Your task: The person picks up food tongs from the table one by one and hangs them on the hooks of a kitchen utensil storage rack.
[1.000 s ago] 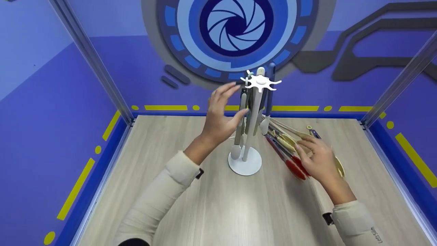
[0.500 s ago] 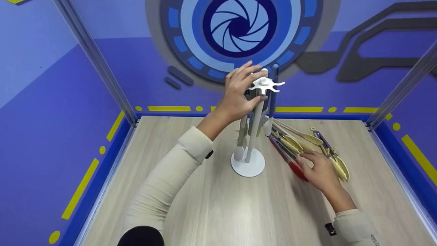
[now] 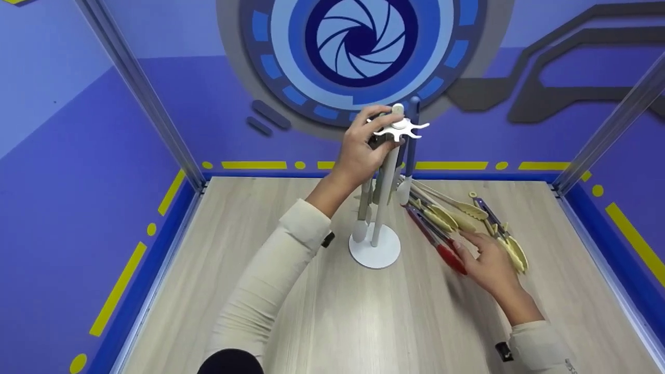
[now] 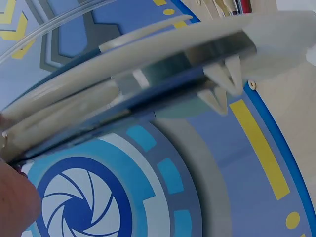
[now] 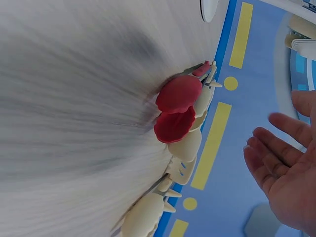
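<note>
A white rack with curved hooks [image 3: 400, 129] stands on a round white base [image 3: 382, 259], with several utensils hanging from it. My left hand [image 3: 363, 148] is at the top of the rack; its fingers curl over the hooks and its thumb lies below them. It grips the upper end of hanging tongs with small prongs [image 4: 222, 81], close up in the left wrist view; the exact contact is partly hidden. My right hand [image 3: 491, 262] hovers by red-tipped tongs [image 3: 451, 258]. Its fingers [image 5: 276, 163] are loosely extended and hold nothing in the right wrist view.
Cream-tipped tongs [image 3: 511, 249], more cream tongs [image 3: 441, 215] and a slotted cream utensil [image 3: 470, 209] lie right of the rack on the wooden table [image 3: 291, 322]. A blue-handled utensil [image 3: 412, 140] hangs at the rack's right. Blue walls [image 3: 197, 104] enclose the table.
My left hand has moved up and right from beside the rack to its top, and its fingers have curled in. The right hand has shifted slightly down, over the tongs.
</note>
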`<state>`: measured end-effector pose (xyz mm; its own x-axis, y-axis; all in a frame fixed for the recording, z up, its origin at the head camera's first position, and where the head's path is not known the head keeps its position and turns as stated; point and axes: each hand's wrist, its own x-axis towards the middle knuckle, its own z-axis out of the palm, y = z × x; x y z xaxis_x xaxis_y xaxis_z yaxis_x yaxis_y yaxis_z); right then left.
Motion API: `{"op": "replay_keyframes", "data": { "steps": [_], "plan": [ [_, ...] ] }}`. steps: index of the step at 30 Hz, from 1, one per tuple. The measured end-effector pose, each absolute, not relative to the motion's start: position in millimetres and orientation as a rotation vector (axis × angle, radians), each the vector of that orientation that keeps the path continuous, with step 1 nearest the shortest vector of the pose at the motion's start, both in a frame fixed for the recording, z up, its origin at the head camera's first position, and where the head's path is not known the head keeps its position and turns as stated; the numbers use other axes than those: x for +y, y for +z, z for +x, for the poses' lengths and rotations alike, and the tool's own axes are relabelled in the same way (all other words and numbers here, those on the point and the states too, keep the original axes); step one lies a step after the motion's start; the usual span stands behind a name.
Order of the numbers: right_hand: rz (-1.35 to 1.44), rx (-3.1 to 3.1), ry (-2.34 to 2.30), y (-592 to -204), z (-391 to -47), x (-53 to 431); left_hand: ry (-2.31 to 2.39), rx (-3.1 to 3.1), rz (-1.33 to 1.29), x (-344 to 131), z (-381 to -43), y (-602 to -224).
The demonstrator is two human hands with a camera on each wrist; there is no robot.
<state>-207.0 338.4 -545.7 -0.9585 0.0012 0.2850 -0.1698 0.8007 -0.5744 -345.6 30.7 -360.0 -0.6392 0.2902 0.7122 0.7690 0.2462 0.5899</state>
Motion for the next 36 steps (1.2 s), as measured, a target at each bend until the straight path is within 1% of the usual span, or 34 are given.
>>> {"op": "replay_keyframes", "data": {
  "steps": [5, 12, 22, 26, 31, 36],
  "plan": [
    [0.132, -2.711, 0.916, -550, -207, 339, -1.331, -2.058, -0.920, 36, -342, -363],
    [0.072, -2.760, 0.863, -557, -205, 340, -1.183, -2.117, -0.792, 44, -338, -367],
    [0.026, -2.872, 0.878, -572, -206, 336, -1.249, -2.099, -0.754, 51, -334, -375],
    [0.053, -2.859, 0.871, -581, -215, 330, -1.267, -2.088, -0.753, 51, -335, -376],
    [0.125, -2.809, 0.676, -592, -235, 319, -1.267, -2.081, -0.740, 53, -334, -377],
    [0.058, -2.918, 0.550, -601, -256, 306, -1.245, -2.089, -0.753, 53, -333, -378]
  ]
}}
